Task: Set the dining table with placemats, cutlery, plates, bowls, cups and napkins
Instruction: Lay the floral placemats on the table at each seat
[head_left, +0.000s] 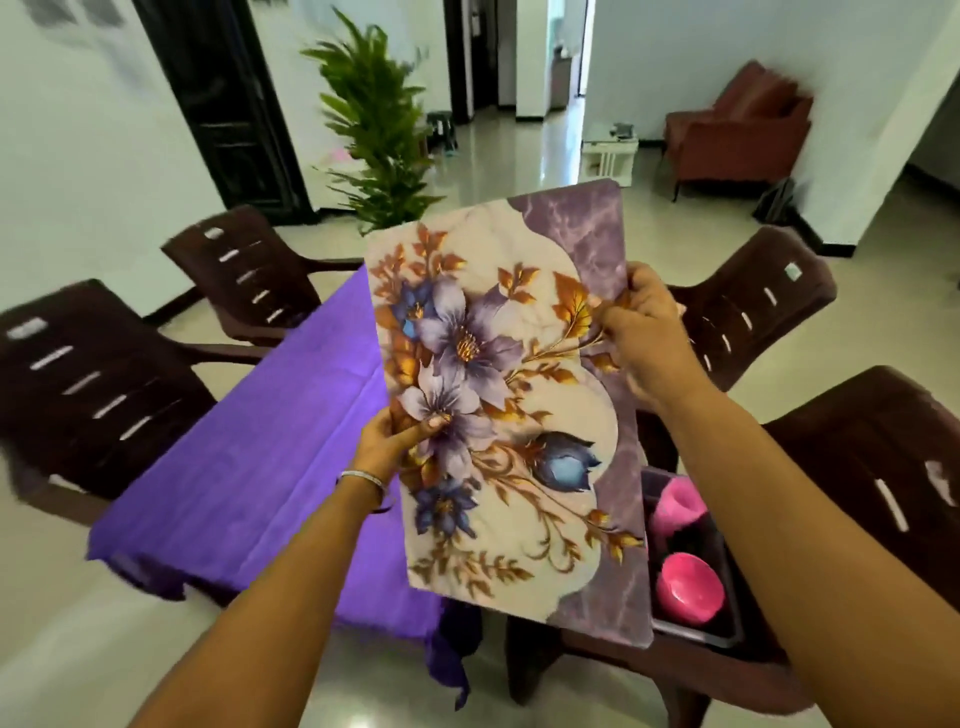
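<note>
Purple-clothed table (249, 467); both hands pinch floral placemat (498, 395): left hand (395, 441), right hand (644, 332).

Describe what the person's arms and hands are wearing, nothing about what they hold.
Both forearms are bare, with no sleeves in view. The left hand has a thin silver bangle round its wrist. The right hand shows no ring, watch or glove, and its wrist is bare. No gloves on either hand.

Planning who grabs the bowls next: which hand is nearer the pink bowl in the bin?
Right. The right hand holds the placemat's edge above the pink bowl; the left hand grips the opposite edge, farther away.
</note>
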